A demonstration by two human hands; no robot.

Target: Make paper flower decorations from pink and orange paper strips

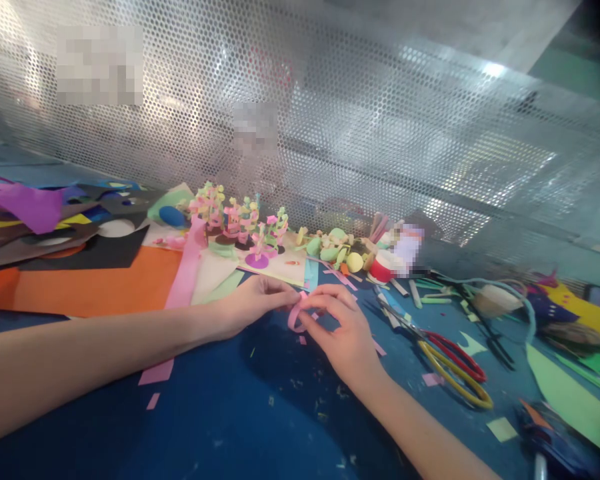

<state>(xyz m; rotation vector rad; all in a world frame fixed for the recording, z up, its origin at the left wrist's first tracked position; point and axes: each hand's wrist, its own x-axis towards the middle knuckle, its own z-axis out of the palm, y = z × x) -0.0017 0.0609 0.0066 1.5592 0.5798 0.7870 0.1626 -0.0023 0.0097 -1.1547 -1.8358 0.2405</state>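
Between my two hands is a small pink paper strip (295,321), curled into a loop above the blue table. My left hand (253,303) pinches its upper end with thumb and forefinger. From the right, my right hand (343,330) pinches the same strip at its side. Just behind them, a purple disc (257,259) carries a small pink paper figure. Several similar pink, green and yellow paper pieces (235,220) stand further back. A long pink paper band (183,273) lies beyond my left forearm.
Scissors (453,367) with red and yellow handles lie right of my right hand. A blue glue gun (555,440) sits near the lower right corner. Orange sheets (85,283) and dark sheets cover the left. A perforated metal panel (305,120) rises behind the table.
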